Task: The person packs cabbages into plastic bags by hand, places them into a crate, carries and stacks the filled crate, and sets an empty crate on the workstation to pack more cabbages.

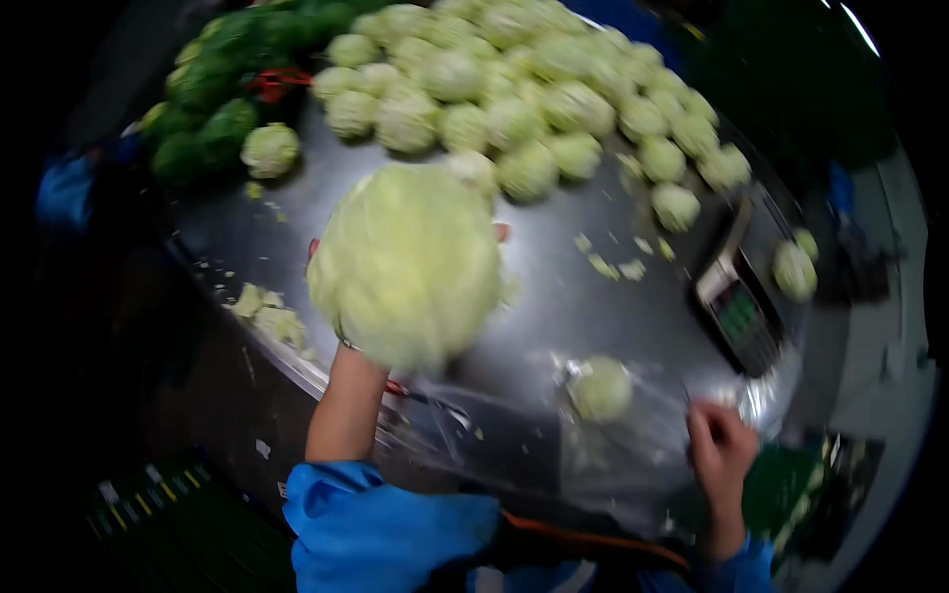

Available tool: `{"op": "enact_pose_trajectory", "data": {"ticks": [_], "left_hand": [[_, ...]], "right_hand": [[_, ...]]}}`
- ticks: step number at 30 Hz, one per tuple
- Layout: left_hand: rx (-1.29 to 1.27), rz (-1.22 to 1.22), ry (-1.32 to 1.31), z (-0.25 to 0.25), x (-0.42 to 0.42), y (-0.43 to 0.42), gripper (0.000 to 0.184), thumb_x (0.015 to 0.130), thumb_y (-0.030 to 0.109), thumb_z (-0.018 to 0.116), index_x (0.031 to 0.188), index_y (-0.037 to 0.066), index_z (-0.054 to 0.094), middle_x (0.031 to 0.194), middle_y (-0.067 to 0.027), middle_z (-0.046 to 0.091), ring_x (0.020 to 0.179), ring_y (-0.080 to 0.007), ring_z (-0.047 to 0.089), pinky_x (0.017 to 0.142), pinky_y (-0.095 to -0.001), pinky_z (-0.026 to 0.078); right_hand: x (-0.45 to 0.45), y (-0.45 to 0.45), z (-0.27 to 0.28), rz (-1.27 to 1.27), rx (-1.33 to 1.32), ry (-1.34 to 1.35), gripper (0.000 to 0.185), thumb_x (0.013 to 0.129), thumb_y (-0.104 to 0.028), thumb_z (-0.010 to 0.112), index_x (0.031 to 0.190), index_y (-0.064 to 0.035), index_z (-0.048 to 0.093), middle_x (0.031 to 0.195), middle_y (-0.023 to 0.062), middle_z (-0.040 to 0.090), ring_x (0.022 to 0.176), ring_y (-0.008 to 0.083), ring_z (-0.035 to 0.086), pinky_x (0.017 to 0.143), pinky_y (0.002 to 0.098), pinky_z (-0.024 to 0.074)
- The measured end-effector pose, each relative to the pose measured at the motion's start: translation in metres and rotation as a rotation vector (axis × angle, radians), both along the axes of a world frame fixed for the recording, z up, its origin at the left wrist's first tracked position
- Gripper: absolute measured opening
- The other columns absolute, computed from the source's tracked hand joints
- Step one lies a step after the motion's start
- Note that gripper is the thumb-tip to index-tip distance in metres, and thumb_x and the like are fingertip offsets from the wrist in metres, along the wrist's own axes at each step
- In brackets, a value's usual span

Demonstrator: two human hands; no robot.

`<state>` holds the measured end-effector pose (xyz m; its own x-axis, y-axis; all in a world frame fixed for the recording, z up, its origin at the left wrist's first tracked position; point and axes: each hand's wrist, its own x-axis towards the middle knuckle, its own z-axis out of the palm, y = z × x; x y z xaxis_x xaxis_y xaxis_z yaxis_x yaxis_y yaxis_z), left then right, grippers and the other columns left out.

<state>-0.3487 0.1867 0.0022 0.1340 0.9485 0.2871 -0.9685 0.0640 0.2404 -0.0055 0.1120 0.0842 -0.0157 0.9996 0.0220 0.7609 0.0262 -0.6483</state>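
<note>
Cabbage [405, 262] in left hand [502, 232]
I see piled cabbages [509, 119] ahead, counter edge [302, 372] near; right hand [722, 445] curled, contents unclear.

Overall lighting is running dim, with the corners falling to black. A thin white light strip [860, 30] is glowing at upper right. The grey polished-metal tabletop [549, 292] is reflecting a soft sheen; crumpled clear plastic film [618, 460] is throwing small glare spots. Blur is softening the large pale-green round cabbage [407, 265]. Wide-angle distortion is bowing the tabletop's outline.
</note>
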Motion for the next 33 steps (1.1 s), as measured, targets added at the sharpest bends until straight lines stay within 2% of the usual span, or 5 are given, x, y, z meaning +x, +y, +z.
{"op": "enact_pose_trajectory", "data": {"ticks": [4, 7, 21, 25, 33], "left_hand": [[0.028, -0.491, 0.151, 0.058, 0.129, -0.048, 0.094, 0.072, 0.055, 0.063, 0.139, 0.002, 0.022, 0.136, -0.0156, 0.037, 0.121, -0.0271, 0.043, 0.102, -0.0401, 0.036], [-0.325, -0.866, 0.159, 0.028, 0.201, -0.094, 0.055, 0.088, 0.033, 0.053, 0.130, 0.000, 0.037, 0.126, -0.0123, 0.049, 0.114, -0.0209, 0.050, 0.097, -0.0338, 0.041], [-0.539, -0.764, 1.441, 0.039, 0.252, -0.119, 0.100, 0.071, 0.082, 0.004, 0.132, 0.011, 0.038, 0.100, -0.0238, 0.059, 0.062, -0.0298, 0.065, 0.058, -0.0374, 0.057], [-0.623, -0.467, 1.809, 0.058, 0.260, -0.120, 0.098, 0.075, 0.078, 0.003, 0.131, 0.005, 0.037, 0.081, -0.0281, 0.061, 0.053, -0.0309, 0.062, 0.046, -0.0340, 0.054], [0.199, 0.721, 2.531, 0.019, 0.248, -0.129, 0.078, 0.078, 0.037, 0.063, 0.139, 0.010, 0.021, 0.077, -0.0191, 0.063, 0.076, -0.0349, 0.063, 0.069, -0.0443, 0.050]], "right_hand": [[0.006, 0.018, 0.003, 0.210, -0.208, 0.240, 0.022, 0.080, -0.019, 0.064, 0.094, -0.0015, 0.066, 0.068, 0.0121, 0.063, 0.057, 0.0116, 0.056, 0.056, 0.0246, 0.0445], [0.036, 0.019, -0.006, 0.101, -0.499, 0.623, 0.024, 0.084, -0.020, 0.061, 0.095, 0.0010, 0.066, 0.069, 0.0017, 0.063, 0.061, 0.0111, 0.057, 0.059, 0.0240, 0.0455], [0.106, -0.038, -0.063, -0.136, -0.144, 1.016, 0.021, 0.086, -0.019, 0.061, 0.094, 0.0000, 0.066, 0.056, -0.0056, 0.045, 0.041, 0.0010, 0.033, 0.037, 0.0188, 0.0236], [0.106, -0.040, -0.048, -0.184, -0.192, 1.168, 0.021, 0.086, -0.019, 0.060, 0.095, 0.0001, 0.065, 0.056, -0.0036, 0.045, 0.037, 0.0027, 0.036, 0.033, 0.0187, 0.0252], [0.108, -0.053, -0.041, -0.135, -0.159, 1.214, 0.021, 0.086, -0.019, 0.060, 0.092, 0.0004, 0.065, 0.056, -0.0024, 0.049, 0.041, 0.0033, 0.040, 0.036, 0.0187, 0.0290]]}}
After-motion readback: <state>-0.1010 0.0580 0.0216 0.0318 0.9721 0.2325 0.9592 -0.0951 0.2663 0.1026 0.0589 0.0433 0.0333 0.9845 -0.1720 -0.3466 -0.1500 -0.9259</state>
